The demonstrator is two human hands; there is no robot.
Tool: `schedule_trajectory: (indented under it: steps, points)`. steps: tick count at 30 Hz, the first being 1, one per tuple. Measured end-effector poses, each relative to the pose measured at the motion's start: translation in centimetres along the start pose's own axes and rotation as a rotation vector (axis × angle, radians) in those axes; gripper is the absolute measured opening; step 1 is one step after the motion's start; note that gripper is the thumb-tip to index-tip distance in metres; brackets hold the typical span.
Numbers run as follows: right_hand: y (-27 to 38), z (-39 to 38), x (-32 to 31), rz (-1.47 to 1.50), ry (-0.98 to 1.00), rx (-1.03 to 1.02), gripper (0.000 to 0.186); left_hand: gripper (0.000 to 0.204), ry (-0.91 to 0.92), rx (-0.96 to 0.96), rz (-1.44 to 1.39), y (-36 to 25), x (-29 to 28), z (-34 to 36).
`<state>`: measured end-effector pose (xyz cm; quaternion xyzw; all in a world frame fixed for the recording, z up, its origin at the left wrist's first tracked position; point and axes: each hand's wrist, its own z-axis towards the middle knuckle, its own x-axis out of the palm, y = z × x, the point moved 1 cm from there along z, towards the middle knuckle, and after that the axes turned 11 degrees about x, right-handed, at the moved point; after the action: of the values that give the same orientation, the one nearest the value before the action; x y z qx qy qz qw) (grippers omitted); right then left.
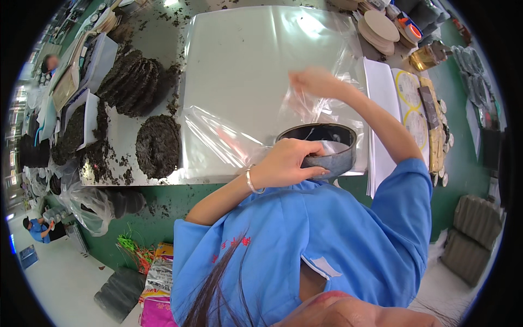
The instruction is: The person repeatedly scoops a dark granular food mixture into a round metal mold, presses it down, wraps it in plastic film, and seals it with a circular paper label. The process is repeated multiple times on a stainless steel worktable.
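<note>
Left hand (286, 162) clamps rim of dark metal ring mould (321, 146) at table's (163, 38) near edge; right hand (313, 82) pinches clear plastic film (245, 82) above mould; I judge lining step underway; next, press film down evenly; pressed tea cakes (158, 146) lie left.

A round metal ring (326, 147) sits at the near edge of the tabletop (239, 71), on a clear plastic sheet (229, 136). To its left lies a pressed tea cake (158, 146), with more cakes (133, 82) stacked behind. Paper sheets (381, 98) lie to the right.
</note>
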<state>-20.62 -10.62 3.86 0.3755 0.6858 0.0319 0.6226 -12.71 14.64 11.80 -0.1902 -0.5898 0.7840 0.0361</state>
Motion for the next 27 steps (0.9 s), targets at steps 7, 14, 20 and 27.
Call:
schedule_trajectory:
  steps: [7, 14, 20, 27]
  points:
    - [12.1, -5.5, -11.4, -0.119, -0.657, -0.29, 0.011, 0.031, 0.05, 0.05, 0.056, -0.2, 0.8, -0.5]
    - [13.9, -8.4, -10.9, -0.039, -0.421, -0.17, 0.004, 0.03, -0.025, 0.168, 0.067, -6.6, -2.4, -1.4]
    - [12.7, -8.3, -8.3, -0.037, -0.422, -0.085, 0.01, 0.023, -0.149, 0.217, 0.386, -4.1, -0.9, -1.3]
    - [16.6, -10.9, -11.8, 0.083, -0.615, -0.357, 0.006, 0.026, -0.201, 0.185, 0.822, 4.2, -2.8, 0.5]
